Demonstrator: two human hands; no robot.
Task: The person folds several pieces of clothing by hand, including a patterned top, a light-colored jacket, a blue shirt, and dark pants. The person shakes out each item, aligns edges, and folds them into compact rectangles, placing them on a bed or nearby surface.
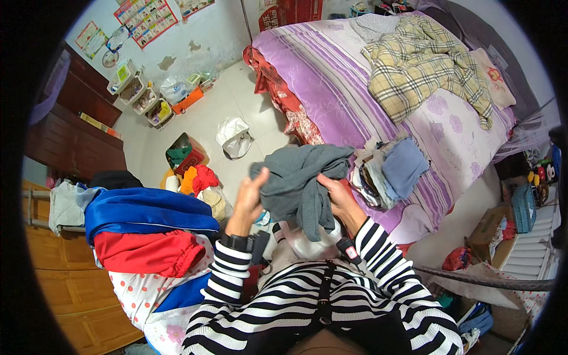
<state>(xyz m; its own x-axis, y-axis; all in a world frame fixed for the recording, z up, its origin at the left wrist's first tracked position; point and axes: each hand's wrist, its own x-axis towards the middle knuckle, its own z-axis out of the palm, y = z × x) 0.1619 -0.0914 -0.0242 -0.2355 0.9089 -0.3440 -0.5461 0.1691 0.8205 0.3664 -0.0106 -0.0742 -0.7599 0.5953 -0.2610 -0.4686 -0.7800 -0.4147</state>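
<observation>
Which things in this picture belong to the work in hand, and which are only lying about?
Work in hand:
grey cloth, held by left hand and right hand
folded clothes on the bed, probably
blue garment at the left, possibly

Lying about, it seems:
plaid cloth on the bed
orange container by the wall
cardboard box at the right

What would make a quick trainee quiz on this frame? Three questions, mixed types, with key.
1. What colour is the garment that the left hand and right hand hold?
(a) red
(b) grey
(c) yellow

2. True or false: the plaid blanket lies on the bed.

3. Fill in: the blue cloth lies nearer the ____ hand.

Key: 1. b; 2. true; 3. left
</observation>
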